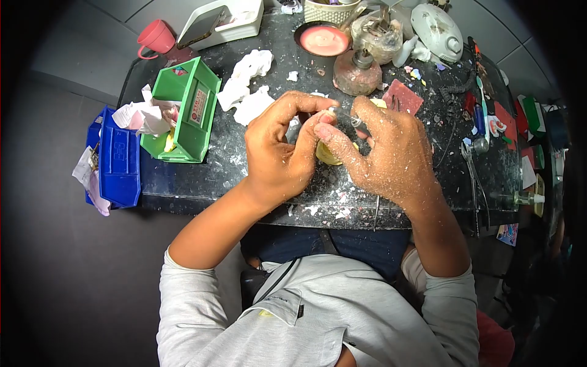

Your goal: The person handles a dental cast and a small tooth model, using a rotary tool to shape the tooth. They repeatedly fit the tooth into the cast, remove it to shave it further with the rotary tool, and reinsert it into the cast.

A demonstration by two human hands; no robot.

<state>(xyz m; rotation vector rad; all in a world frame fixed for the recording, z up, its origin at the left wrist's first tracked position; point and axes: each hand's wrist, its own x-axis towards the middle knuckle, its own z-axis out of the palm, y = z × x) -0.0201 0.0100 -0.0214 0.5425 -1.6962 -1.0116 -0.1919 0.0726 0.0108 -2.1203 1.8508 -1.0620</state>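
My left hand (281, 144) and my right hand (391, 150) meet above the black worktop, their fingertips almost touching. A small whitish piece shows between the thumb and forefinger of my left hand, too small to name. White dust covers my right hand, whose fingers are curled around a small, shiny, clear or metallic thing (355, 121) that I cannot make out. Under the hands lies a yellow object (328, 154), partly hidden by them. Beyond them stands a dusty round jar with a metal cap (358, 72), beside a red sheet (403, 96).
Green bin (205, 122) and blue bin (120, 177) with papers are at the left. Crumpled white tissue (251, 105), a pink cup (158, 38) and a white tray (235, 24) lie farther back. Metal tools (472, 177) hang over the right front edge of the worktop (177, 200).
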